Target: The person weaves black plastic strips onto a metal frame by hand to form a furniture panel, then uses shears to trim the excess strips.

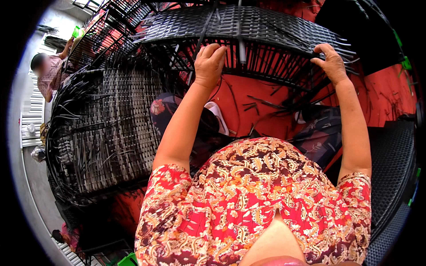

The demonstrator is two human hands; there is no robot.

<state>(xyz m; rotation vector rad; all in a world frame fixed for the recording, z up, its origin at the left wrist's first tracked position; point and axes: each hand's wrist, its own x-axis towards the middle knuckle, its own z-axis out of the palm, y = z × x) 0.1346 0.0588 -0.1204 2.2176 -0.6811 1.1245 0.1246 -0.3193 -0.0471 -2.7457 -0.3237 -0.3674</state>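
In front of me stands a dark frame with a curved band of grey woven wicker (pixel 270 26) along its top. Loose strand ends stick out at both ends of the band. My left hand (pixel 210 65) is raised just below its left part, fingers curled together beside a dark hanging strand (pixel 204 33). What those fingers pinch is hidden. At the band's right end, my right hand (pixel 332 65) curves thumb and forefinger round something dark at the lower edge, too small to make out. A grey rod-like piece (pixel 242 51) hangs down over the band between my hands.
A large woven wicker panel (pixel 120 128) with loose strands stands at my left. Cut strand pieces (pixel 252 107) lie on the red floor (pixel 235 88) between my legs. More black woven pieces (pixel 386 164) are at my right. Another person (pixel 49 73) is at the far left.
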